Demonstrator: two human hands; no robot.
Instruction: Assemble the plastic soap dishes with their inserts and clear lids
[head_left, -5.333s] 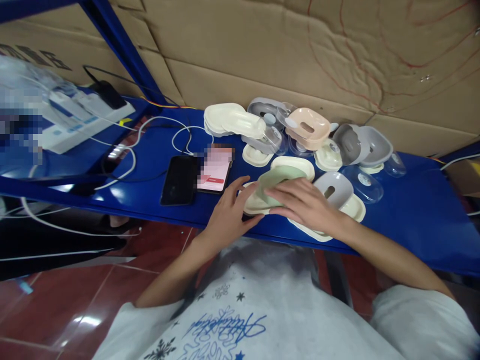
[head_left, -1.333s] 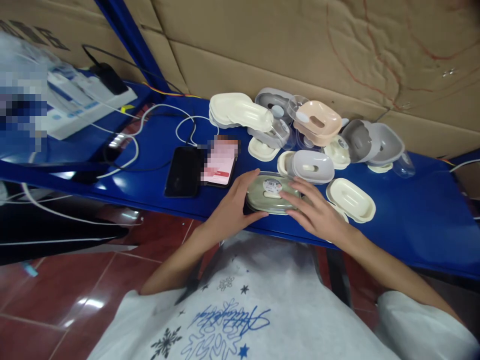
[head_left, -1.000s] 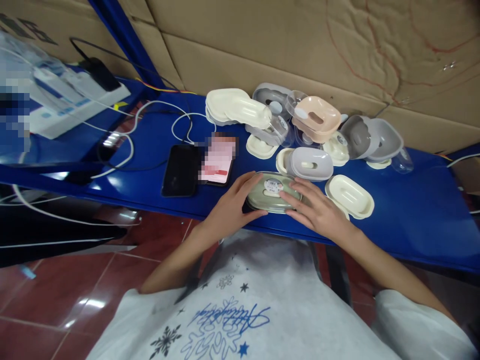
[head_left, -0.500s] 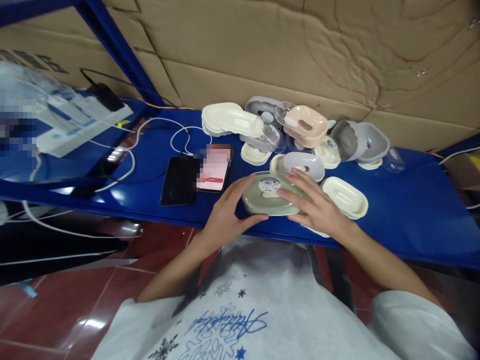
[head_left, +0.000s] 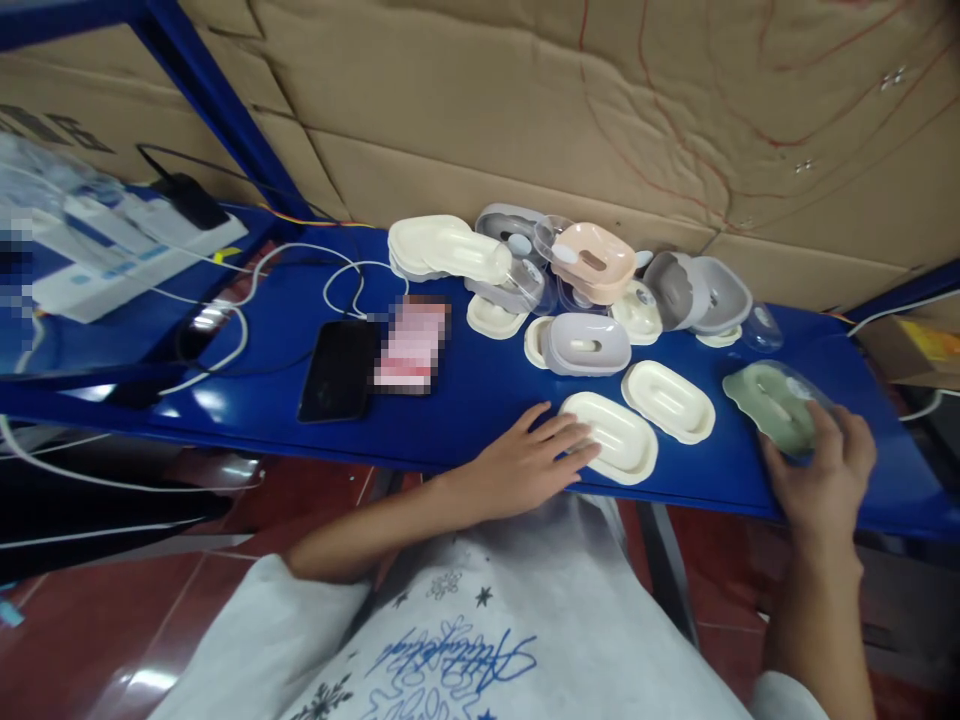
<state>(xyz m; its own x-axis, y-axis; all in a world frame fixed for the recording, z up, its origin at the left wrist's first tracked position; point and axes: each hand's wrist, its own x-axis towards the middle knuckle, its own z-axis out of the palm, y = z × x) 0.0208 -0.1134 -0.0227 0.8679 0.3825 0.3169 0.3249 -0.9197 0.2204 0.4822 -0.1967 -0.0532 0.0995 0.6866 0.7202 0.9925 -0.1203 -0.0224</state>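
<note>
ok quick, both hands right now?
Left hand: open, fingertips at the nearer cream tray; can't tell if gripping its edge.
Right hand: closed on the green box.

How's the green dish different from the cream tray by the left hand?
The green dish has a wavy edge; the cream tray has a smooth one. The right hand holds the green dish, while the cream tray lies on the blue table. Both are longish.

Cream tray [head_left: 616, 438] flat; green dish [head_left: 772, 410] at right
</note>
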